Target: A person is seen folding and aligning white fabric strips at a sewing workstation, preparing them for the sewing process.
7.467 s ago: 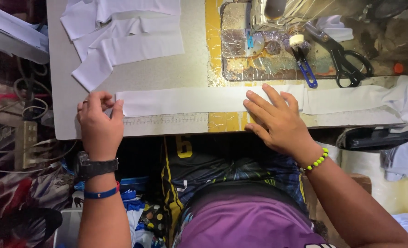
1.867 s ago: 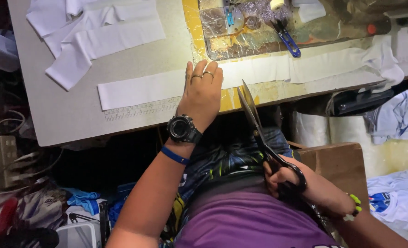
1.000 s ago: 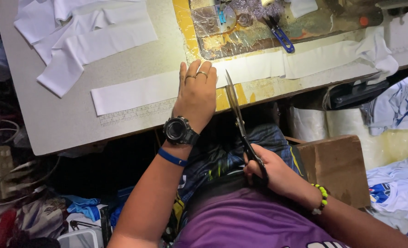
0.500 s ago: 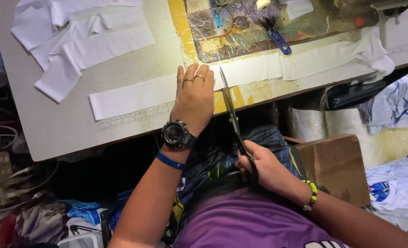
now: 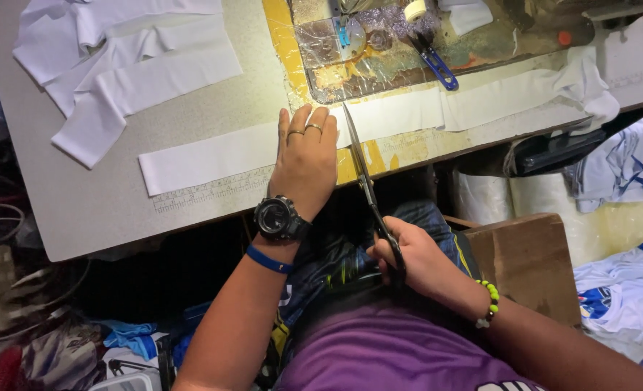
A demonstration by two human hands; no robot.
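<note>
Pressing white strip [image 5: 213, 156], left hand [image 5: 305, 163] flat; right hand [image 5: 415, 261] grip clenched on scissors [image 5: 365, 185], blades seemingly closed.

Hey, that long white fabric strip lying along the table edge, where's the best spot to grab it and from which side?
Probably its free left end, from the near table edge. The white fabric strip lies flat there with bare table around it. At its middle the left hand presses it down and the scissors in the right hand cross it, so pinching the left corners stays clear of the blades.
</note>
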